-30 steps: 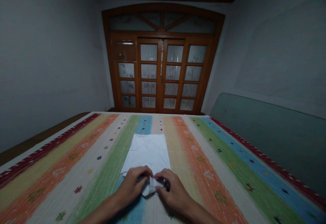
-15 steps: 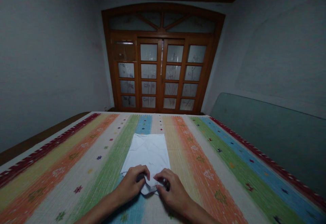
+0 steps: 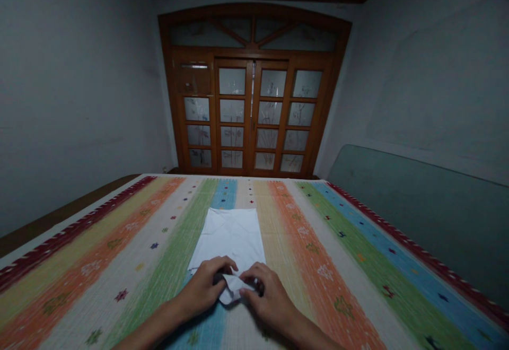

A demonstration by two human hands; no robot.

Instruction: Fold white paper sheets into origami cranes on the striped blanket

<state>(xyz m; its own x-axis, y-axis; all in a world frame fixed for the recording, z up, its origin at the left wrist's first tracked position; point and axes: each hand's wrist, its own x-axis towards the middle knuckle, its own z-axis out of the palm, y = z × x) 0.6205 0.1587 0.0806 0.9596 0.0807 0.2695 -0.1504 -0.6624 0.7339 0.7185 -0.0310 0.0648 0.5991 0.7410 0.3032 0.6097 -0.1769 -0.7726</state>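
Note:
A white cloth (image 3: pixel 234 233), folded into a rough rectangle, lies flat in the middle of the striped table cover. Its near edge is bunched and lifted between my two hands. My left hand (image 3: pixel 209 283) pinches the gathered edge from the left, thumb below and fingers above. From the right, my right hand (image 3: pixel 268 291) grips the same edge with its thumb and fingers curled in. The fingertips of both hands are close together, with a crumpled flap of the cloth showing between them. What lies under the curled fingers is hidden.
The striped, patterned cover (image 3: pixel 318 244) spreads over the whole surface. A pale green board (image 3: pixel 417 217) stands along the right side, against the wall. Wooden doors with glass panes (image 3: pixel 252 116) close off the far end.
My fingertips have shifted slightly on the near edge, and the flap between them is more folded over. The rest of the cloth lies the same.

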